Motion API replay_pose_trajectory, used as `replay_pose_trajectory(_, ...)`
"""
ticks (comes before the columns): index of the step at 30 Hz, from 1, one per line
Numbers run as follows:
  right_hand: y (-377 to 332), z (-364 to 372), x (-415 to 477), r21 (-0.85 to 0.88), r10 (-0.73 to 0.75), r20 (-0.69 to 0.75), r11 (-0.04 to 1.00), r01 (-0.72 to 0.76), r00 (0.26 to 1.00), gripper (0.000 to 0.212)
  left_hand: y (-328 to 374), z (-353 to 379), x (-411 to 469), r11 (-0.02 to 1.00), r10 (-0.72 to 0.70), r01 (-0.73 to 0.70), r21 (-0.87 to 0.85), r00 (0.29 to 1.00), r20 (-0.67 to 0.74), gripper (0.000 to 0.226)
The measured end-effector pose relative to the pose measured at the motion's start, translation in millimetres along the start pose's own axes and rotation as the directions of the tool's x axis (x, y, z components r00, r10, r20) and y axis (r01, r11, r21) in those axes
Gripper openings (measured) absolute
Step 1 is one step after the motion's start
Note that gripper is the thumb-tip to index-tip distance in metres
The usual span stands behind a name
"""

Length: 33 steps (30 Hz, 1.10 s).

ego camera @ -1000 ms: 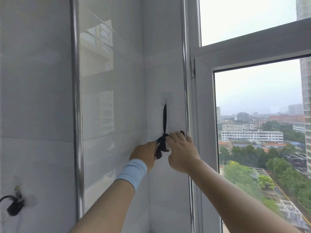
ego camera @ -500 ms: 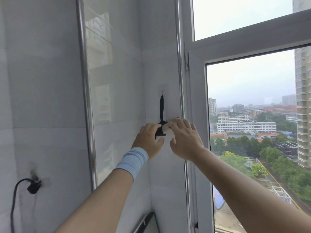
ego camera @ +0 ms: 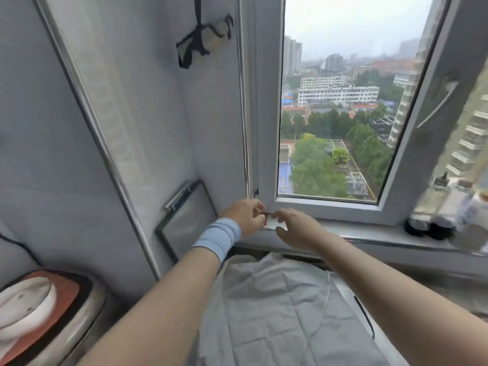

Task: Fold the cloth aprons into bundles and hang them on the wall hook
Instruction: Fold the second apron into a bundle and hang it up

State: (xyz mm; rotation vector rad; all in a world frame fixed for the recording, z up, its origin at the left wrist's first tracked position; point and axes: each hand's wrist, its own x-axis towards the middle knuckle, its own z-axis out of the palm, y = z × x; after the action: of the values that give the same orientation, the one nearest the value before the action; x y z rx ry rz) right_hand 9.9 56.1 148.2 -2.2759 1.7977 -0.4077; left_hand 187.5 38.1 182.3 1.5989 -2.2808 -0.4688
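A folded pale apron bundle [ego camera: 211,35], tied with black straps, hangs high on the tiled wall beside the window frame; the hook itself is out of view. A second pale cloth apron [ego camera: 277,313] lies spread and creased on the counter below my forearms. My left hand [ego camera: 245,216], with a blue wristband, and my right hand [ego camera: 295,228] meet at the sill's left corner over a small red and white thing [ego camera: 266,220]. The left fingers are curled against it, the right fingers are spread. Whether either hand grips it is unclear.
A black-framed glass panel [ego camera: 184,220] with a metal handle leans on the wall. A round pot with an orange and white lid [ego camera: 39,313] stands at bottom left. Jars and bottles [ego camera: 443,223] crowd the sill's right end. A metal pipe [ego camera: 105,154] runs down the wall.
My view has tipped down. Both hands have let go of the hanging bundle and dropped to the window sill corner. The bundle stays up on the wall.
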Motion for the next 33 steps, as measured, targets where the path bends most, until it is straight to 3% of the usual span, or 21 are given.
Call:
replay_pose_trajectory(8,77.3,159.6,-87.5,-0.066,0.199,0.369,0.98,-0.189,0.908,0.051,-27.9,182.6,-56.2,0.989,-0.145,0.148,0.023,0.906,0.397,0.041)
replay_pose_trajectory(15,120.2,253.0,-149.6,-0.218,0.177,0.611,0.975,-0.051,0.771,0.076,-52.8,293.7,-96.0,0.948,-0.293,0.155,0.278,0.765,0.573,0.066)
replay_pose_trajectory(19,155.7,255.6,-177.1,-0.304,0.188,0.527,0.952,-0.023,0.829,0.066,-49.4,322.0,-98.4,0.939,-0.279,0.092,0.332,0.768,0.577,0.076)
replay_pose_trajectory(23,184.0,237.6,-201.5,-0.403,0.207,0.439,0.915,-0.015,0.874,0.042,-29.1,341.6,-92.1,0.955,-0.243,0.077,0.286,0.756,0.608,0.076)
replay_pose_trajectory(27,199.1,210.4,-203.4,-0.483,0.291,0.443,0.874,-0.048,0.848,0.036,0.8,356.8,-79.1,0.985,-0.136,0.02,0.173,0.708,0.693,0.063)
replay_pose_trajectory(31,210.9,189.7,-172.7,-0.436,0.319,0.342,0.887,-0.152,0.884,0.029,25.1,360.3,-61.9,0.998,-0.066,0.054,0.04,0.694,0.717,0.051)
replay_pose_trajectory(33,218.8,183.7,-146.3,-0.337,0.341,0.25,0.908,-0.249,0.906,0.024,29.4,354.1,-42.8,0.999,-0.04,0.051,0.003,0.74,0.671,0.045)
